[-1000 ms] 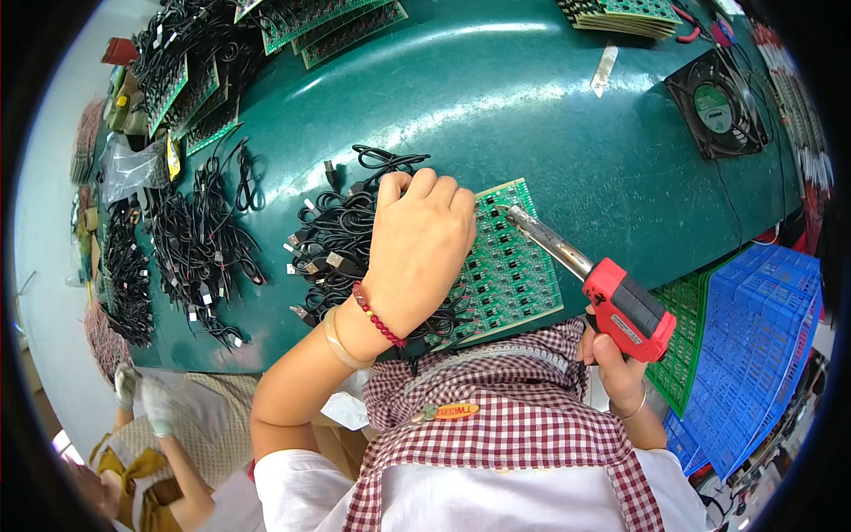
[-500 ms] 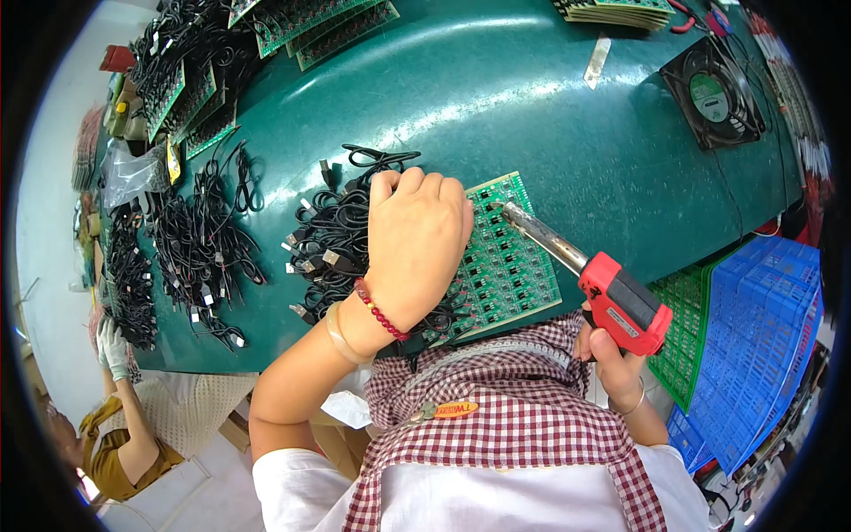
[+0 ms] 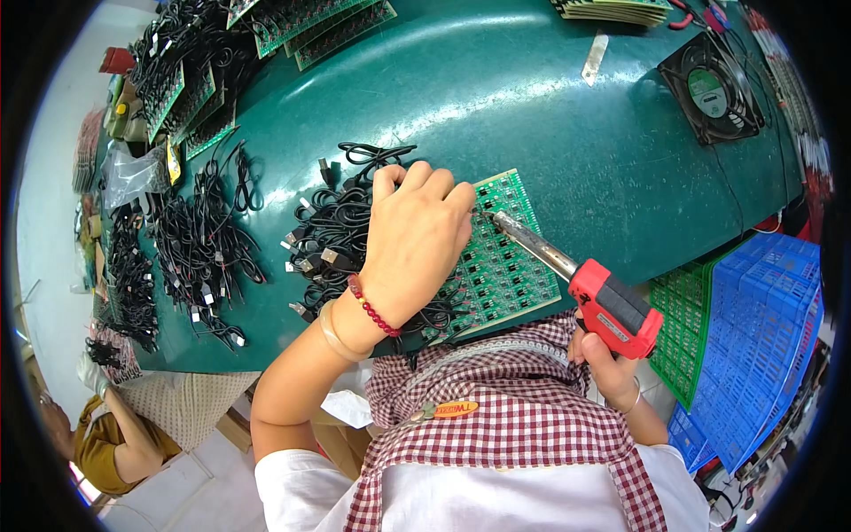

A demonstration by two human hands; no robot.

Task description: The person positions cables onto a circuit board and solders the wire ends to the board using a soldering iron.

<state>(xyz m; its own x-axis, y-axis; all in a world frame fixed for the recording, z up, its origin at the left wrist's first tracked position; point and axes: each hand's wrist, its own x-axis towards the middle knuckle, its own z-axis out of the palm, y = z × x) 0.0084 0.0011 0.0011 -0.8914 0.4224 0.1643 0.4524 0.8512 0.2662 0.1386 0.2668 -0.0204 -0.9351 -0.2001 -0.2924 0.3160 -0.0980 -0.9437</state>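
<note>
Light-streaked green table [image 3: 612, 168] above pale tiled floor [image 3: 217, 488]

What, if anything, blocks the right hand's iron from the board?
Nothing visible: the red-handled soldering iron in the right hand reaches over the green board. The left hand covers part of the board's left side.

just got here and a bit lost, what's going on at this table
A person is working on a green circuit board with a red-and-black soldering tool, gripped in the right hand. Its metal tip is at the board's upper part, close to the left hand; whether it touches is unclear. The left hand's fingers are curled by the board's left edge, their grip hidden. Black cables lie bunched just left of that hand.
</note>
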